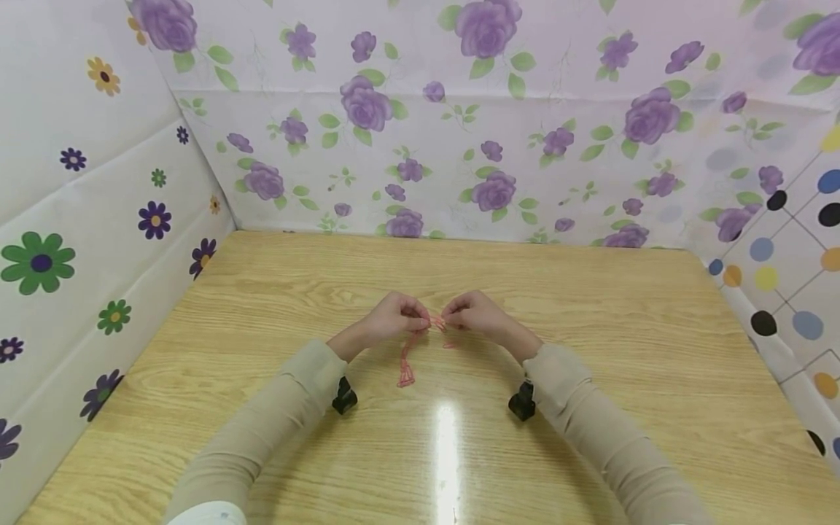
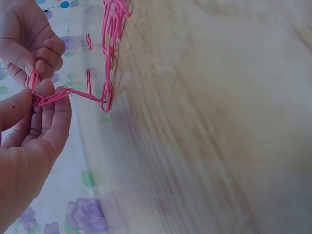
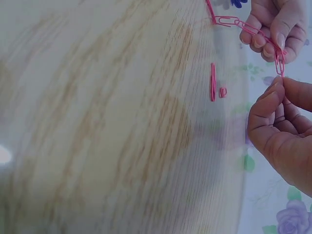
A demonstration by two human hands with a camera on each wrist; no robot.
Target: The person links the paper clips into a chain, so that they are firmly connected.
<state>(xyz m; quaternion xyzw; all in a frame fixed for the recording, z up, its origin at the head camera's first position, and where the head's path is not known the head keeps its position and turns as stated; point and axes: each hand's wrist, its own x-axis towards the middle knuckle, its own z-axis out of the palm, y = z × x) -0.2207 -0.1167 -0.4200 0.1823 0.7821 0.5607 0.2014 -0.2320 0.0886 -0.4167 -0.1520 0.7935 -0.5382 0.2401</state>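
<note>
A chain of pink paper clips [image 1: 405, 373] trails from my left hand [image 1: 399, 319] down to the table, its lower end bunched. Thumb and fingers of that hand pinch the chain's upper end. My right hand [image 1: 477, 315] pinches a pink paper clip [image 3: 279, 64] that spans the short gap between both hands. In the right wrist view this clip meets the chain at the left fingertips; whether it is hooked through cannot be told. Two loose paper clips lie on the table close by, a long-looking one [image 3: 212, 83] and one seen foreshortened [image 3: 223, 92].
The wood-grain table [image 1: 656, 350] extends around both hands. A flowered cloth wall [image 1: 446, 160] stands behind it, with patterned sheets at the left [image 1: 79, 204] and right [image 1: 781, 292]. Black wrist cameras [image 1: 344, 397] hang under the sleeves.
</note>
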